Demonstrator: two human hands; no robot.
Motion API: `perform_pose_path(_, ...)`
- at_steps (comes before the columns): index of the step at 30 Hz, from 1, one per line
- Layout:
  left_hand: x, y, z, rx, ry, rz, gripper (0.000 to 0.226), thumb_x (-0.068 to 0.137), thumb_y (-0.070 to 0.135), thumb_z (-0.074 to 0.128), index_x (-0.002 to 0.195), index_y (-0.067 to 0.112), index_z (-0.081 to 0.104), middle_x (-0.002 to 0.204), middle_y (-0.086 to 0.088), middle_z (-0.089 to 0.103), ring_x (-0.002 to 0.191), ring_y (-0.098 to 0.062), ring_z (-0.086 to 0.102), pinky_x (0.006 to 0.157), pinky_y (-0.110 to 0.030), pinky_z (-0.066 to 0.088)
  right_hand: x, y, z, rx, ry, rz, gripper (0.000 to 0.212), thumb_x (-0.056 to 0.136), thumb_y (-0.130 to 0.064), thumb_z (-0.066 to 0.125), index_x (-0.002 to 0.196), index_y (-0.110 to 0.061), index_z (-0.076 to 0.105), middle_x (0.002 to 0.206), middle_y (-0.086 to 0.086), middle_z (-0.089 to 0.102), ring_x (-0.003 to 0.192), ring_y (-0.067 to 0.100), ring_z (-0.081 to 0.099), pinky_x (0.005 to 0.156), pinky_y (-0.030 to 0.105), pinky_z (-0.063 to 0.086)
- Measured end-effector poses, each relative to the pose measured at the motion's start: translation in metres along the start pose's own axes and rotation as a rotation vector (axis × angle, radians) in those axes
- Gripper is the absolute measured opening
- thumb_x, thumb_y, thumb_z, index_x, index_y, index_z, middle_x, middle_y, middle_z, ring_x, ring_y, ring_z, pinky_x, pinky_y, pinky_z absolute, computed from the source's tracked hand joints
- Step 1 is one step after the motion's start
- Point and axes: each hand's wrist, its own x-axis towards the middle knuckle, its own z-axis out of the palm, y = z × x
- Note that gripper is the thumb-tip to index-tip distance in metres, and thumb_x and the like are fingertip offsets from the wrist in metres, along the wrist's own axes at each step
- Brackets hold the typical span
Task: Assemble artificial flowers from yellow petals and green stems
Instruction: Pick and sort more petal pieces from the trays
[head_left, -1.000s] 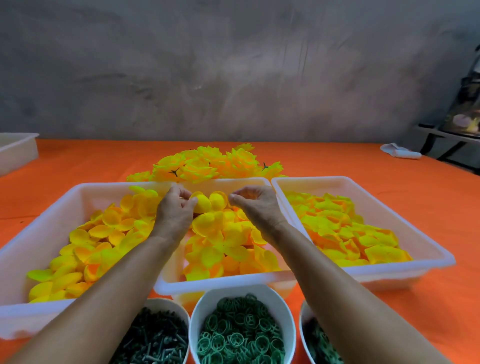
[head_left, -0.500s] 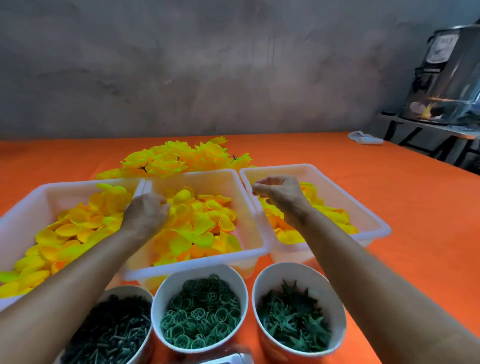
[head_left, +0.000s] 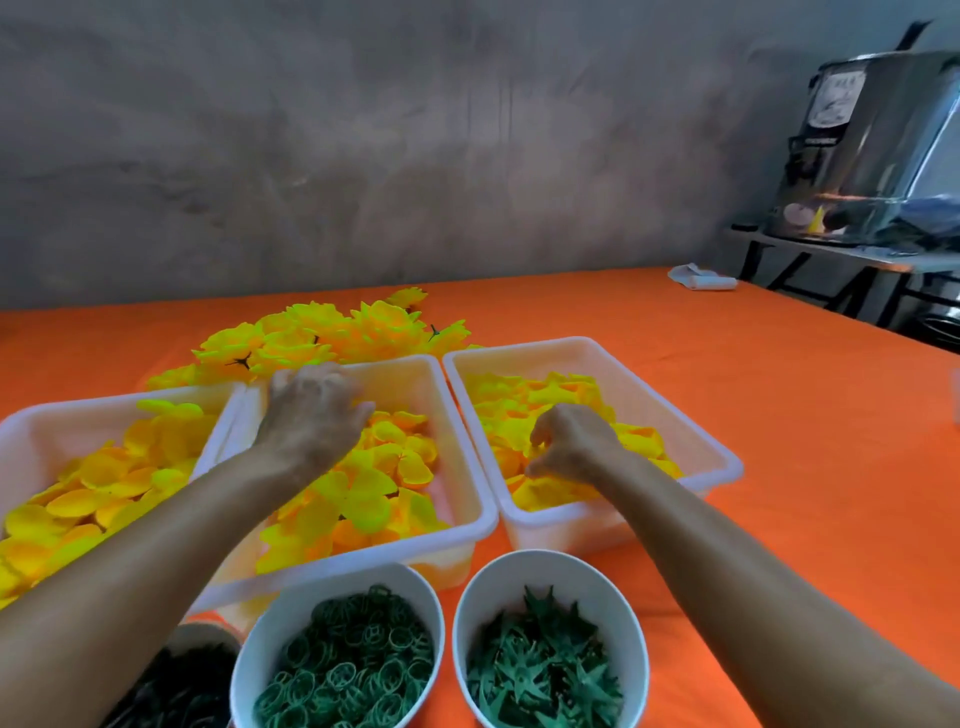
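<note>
Three white trays hold loose yellow petals: a left tray (head_left: 104, 402), a middle tray (head_left: 470, 514) and a right tray (head_left: 724, 462). My left hand (head_left: 311, 415) hovers over the far part of the middle tray, back up, fingers curled under and hidden. My right hand (head_left: 569, 441) reaches down into the right tray, its fingertips pinched on a yellow petal (head_left: 545, 491). A pile of finished yellow flowers (head_left: 311, 338) lies behind the trays. In front stand white cups of green rings (head_left: 343, 670), green star-shaped pieces (head_left: 545, 670) and dark stems (head_left: 192, 680).
Everything sits on an orange table (head_left: 779, 519) against a grey wall. A white cloth (head_left: 701, 283) lies at the far right of the table. Beyond the table's right edge, a metal urn (head_left: 872, 145) stands on a stand.
My hands were together over the middle tray. The right hand has moved right and dropped into the right tray's petals; the left stays over the middle tray. My view has swung right.
</note>
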Motion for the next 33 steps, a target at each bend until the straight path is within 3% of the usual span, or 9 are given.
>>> perform_pose_path(5,-0.009,0.056,-0.007,-0.129,0.159,0.233,0.020,0.088,0.025,0.063,0.097,0.010,0.072,0.111,-0.011,0.067,0.106,-0.030,0.058,0.092,-0.038,0.042,0.011,-0.007,0.005,0.012,0.110,0.052,0.025,0.084,-0.009,0.055,0.104,-0.011,0.071,0.115,0.014,0.066,0.112,0.029,0.059,0.088,0.035,0.048)
perform_pose_path(12,-0.004,0.084,0.016,-0.495,0.116,0.177,0.026,0.091,0.020,0.061,0.110,0.005,0.068,0.111,-0.014,0.066,0.103,-0.028,0.060,0.089,-0.033,0.044,0.020,0.010,-0.009,0.511,0.337,0.188,0.023,0.091,-0.011,0.053,0.109,0.001,0.062,0.113,0.022,0.063,0.109,0.034,0.056,0.089,0.036,0.038)
perform_pose_path(15,-0.003,0.088,0.023,-0.700,0.128,0.134,0.031,0.088,0.017,0.065,0.115,0.003,0.065,0.107,-0.013,0.067,0.097,-0.024,0.062,0.086,-0.033,0.049,0.015,0.009,-0.009,0.984,0.372,0.195,0.012,0.092,-0.007,0.052,0.097,-0.003,0.062,0.092,0.018,0.064,0.086,0.031,0.062,0.072,0.038,0.051)
perform_pose_path(18,-0.002,0.091,0.030,-0.828,0.107,0.113,0.037,0.086,0.018,0.067,0.120,0.005,0.060,0.111,-0.007,0.065,0.097,-0.019,0.061,0.085,-0.029,0.049,0.012,0.007,-0.010,1.239,0.323,0.167,0.013,0.093,-0.009,0.050,0.084,-0.015,0.058,0.076,0.004,0.064,0.065,0.014,0.061,0.057,0.025,0.048)
perform_pose_path(22,-0.001,0.088,0.036,-1.066,0.050,0.041,0.042,0.085,0.018,0.067,0.124,0.010,0.054,0.112,-0.007,0.062,0.099,-0.018,0.059,0.090,-0.034,0.049,0.008,0.007,-0.011,1.344,0.155,0.067,0.011,0.094,-0.010,0.051,0.089,-0.014,0.060,0.080,0.007,0.065,0.066,0.013,0.063,0.060,0.022,0.049)
perform_pose_path(24,0.000,0.085,0.038,-1.186,0.021,0.008,0.037,0.085,0.013,0.067,0.120,0.010,0.056,0.101,-0.006,0.064,0.089,-0.012,0.059,0.077,-0.027,0.050,0.006,0.004,-0.011,1.328,0.041,-0.003,0.010,0.094,-0.010,0.052,0.089,-0.014,0.060,0.080,0.006,0.065,0.068,0.012,0.063,0.060,0.022,0.050)
perform_pose_path(27,-0.001,0.080,0.040,-1.272,0.020,-0.007,0.015,0.082,-0.001,0.066,0.091,0.010,0.064,0.071,0.000,0.062,0.057,-0.004,0.055,0.048,-0.017,0.045,0.003,-0.002,-0.008,1.291,-0.037,-0.073,0.009,0.093,-0.008,0.054,0.088,-0.013,0.059,0.079,0.003,0.064,0.065,0.010,0.062,0.062,0.022,0.051)
perform_pose_path(30,-0.003,0.078,0.040,-1.265,0.076,-0.015,0.020,0.080,-0.007,0.066,0.072,0.010,0.059,0.061,-0.005,0.055,0.045,-0.002,0.049,0.042,-0.018,0.044,0.003,-0.004,-0.007,1.278,-0.049,-0.091,0.007,0.089,-0.002,0.058,0.093,-0.007,0.062,0.078,0.004,0.064,0.063,0.006,0.062,0.061,0.020,0.052)
perform_pose_path(33,-0.007,0.083,0.038,-1.291,0.051,0.014,0.019,0.080,-0.009,0.065,0.072,0.006,0.057,0.065,-0.008,0.055,0.051,-0.004,0.054,0.046,-0.020,0.050,0.009,-0.004,-0.008,1.132,0.131,-0.041,0.016,0.083,0.005,0.063,0.099,0.007,0.064,0.078,0.013,0.064,0.063,0.011,0.059,0.059,0.023,0.050)
